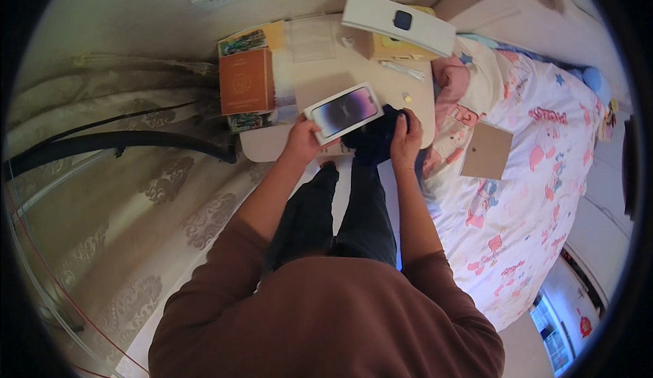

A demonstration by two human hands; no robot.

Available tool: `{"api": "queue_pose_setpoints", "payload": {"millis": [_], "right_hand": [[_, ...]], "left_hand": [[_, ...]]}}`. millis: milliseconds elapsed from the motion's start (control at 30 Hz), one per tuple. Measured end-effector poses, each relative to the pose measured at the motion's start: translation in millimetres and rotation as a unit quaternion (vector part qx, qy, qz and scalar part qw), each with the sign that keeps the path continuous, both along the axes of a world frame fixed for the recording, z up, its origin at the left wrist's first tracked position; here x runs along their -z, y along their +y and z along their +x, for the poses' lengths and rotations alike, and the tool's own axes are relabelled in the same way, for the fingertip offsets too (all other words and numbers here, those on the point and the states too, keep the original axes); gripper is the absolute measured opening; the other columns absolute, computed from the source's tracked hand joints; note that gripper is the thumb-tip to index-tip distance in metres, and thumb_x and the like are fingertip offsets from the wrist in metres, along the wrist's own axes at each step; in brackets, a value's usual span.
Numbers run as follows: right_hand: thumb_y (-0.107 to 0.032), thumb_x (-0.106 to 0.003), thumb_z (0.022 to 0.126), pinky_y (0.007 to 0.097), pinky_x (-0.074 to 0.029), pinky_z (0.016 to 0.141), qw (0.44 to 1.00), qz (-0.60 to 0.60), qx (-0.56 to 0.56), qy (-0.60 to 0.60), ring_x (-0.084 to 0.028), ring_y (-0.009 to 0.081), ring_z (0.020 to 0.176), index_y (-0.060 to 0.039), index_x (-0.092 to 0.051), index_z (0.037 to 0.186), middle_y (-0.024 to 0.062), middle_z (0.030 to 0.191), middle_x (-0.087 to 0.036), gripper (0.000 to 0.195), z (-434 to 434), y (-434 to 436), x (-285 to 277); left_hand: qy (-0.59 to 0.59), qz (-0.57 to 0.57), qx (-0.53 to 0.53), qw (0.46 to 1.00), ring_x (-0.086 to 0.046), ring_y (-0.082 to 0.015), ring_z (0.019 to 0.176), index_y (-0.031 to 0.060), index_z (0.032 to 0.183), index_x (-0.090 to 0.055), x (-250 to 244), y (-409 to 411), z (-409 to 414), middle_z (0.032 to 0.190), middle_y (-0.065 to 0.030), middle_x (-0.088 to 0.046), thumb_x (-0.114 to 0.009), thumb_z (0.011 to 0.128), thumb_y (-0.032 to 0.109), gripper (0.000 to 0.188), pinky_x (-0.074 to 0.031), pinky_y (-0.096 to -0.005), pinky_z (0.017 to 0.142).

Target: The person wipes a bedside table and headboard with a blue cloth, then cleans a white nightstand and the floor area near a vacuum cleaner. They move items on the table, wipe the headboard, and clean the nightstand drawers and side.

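My left hand (303, 138) grips the lower left corner of a white smartphone box (345, 111), whose lid carries a picture of a phone with a purple and dark screen. The box is tilted above the near part of a small pale table (331, 77). In my right hand (408, 135) is a bunched dark blue cloth (376, 132), which hangs down beside the box's right end and over the table's front edge. Part of the cloth is hidden behind the box and my fingers.
Orange-brown booklets (246, 83) lie at the table's left. A long white box with a watch picture (400, 23) rests on a yellow box (403, 49) at the back right. A bed with a printed cover (535, 174) adjoins on the right, bearing a brown card-like piece (487, 150).
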State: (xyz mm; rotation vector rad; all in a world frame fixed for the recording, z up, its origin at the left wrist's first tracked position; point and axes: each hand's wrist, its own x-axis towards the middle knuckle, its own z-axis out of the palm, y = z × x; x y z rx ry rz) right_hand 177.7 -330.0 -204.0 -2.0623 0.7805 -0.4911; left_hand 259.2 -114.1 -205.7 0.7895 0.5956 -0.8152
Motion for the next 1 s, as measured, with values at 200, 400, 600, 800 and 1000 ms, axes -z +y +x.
{"api": "queue_pose_setpoints", "payload": {"millis": [200,400,600,800,1000], "right_hand": [[-0.042,-0.063,0.080,0.0502,-0.035,0.094,0.947,-0.229,-0.076,0.211,-0.039,0.0363,0.119,-0.0072,-0.052,0.122,0.0145,0.128,-0.046,0.056,-7.6,22.5,4.9],[-0.035,-0.070,0.071,0.0501,-0.037,0.088,0.953,-0.214,-0.046,0.212,-0.045,0.0352,0.109,-0.0034,-0.054,0.112,0.0138,0.115,-0.051,0.054,-22.9,25.1,15.3],[-0.018,-0.067,0.063,0.0478,-0.038,0.085,0.940,-0.258,-0.217,0.056,-0.048,0.0349,0.103,-0.0002,-0.055,0.094,0.0166,0.108,-0.051,0.037,-6.2,39.6,-18.5],[-0.010,-0.066,0.064,0.0405,-0.048,0.084,0.918,-0.052,-0.392,0.038,-0.053,0.0356,0.103,0.0003,-0.047,0.109,0.0185,0.119,-0.049,0.051,17.3,113.7,-28.7],[-0.010,-0.057,0.071,0.0414,-0.044,0.092,0.907,0.060,-0.387,0.157,-0.050,0.0388,0.111,0.0006,-0.035,0.131,0.0219,0.130,-0.044,0.064,104.9,159.0,7.6]], "left_hand": [[-0.030,0.153,0.089,0.984,-0.052,-0.0322,0.105,0.0114,0.121,-0.047,74.0,-22.1,29.6,0.115,-0.0115,-0.054,-0.051,0.070,0.006,0.052,-0.047,-0.0553,0.077],[-0.453,0.549,-0.039,0.701,-0.053,-0.0243,0.092,0.0026,0.113,-0.054,28.6,63.5,48.2,0.108,-0.0124,-0.050,-0.058,0.075,-0.001,0.039,-0.045,-0.0346,0.082],[-0.112,0.596,0.025,0.795,-0.049,-0.0351,0.109,-0.0015,0.118,-0.050,23.9,178.9,133.1,0.120,-0.0201,-0.049,-0.057,0.089,0.037,0.049,-0.043,-0.0458,0.087],[-0.063,0.503,0.059,0.860,-0.052,-0.0321,0.110,0.0002,0.126,-0.044,28.2,180.5,152.9,0.122,-0.0190,-0.048,-0.049,0.089,0.052,0.064,-0.048,-0.0501,0.085],[-0.030,0.436,0.030,0.899,-0.053,-0.0308,0.105,-0.0003,0.121,-0.048,16.6,159.3,157.6,0.118,-0.0166,-0.051,-0.050,0.088,0.055,0.064,-0.047,-0.0466,0.081]]}}
